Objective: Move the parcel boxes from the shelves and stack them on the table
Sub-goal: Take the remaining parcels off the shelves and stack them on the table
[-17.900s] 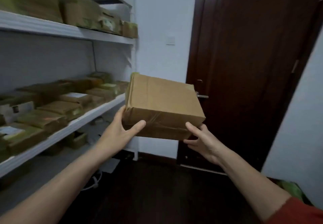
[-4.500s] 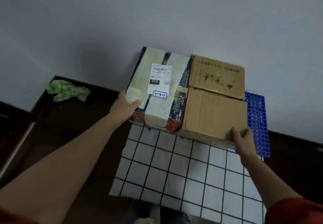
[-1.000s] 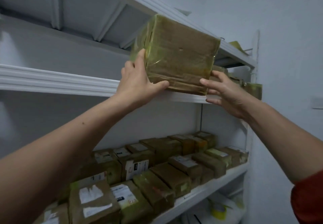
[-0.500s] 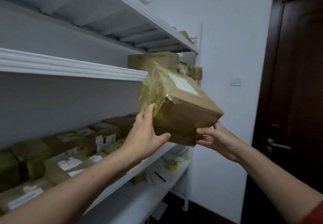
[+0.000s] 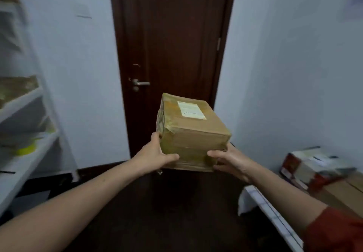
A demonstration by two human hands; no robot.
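Head view: left hand (image 5: 155, 157) and right hand (image 5: 231, 159) are clamped on opposite sides of the parcel box (image 5: 193, 133), mid-air before the door (image 5: 172, 35), I'd guess to keep it level for the bench (image 5: 263, 200) at near right.

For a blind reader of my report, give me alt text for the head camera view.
The left hand and right hand hold a taped brown box in front of a dark closed door. At left stand shelves; at right, other boxes sit on a table.
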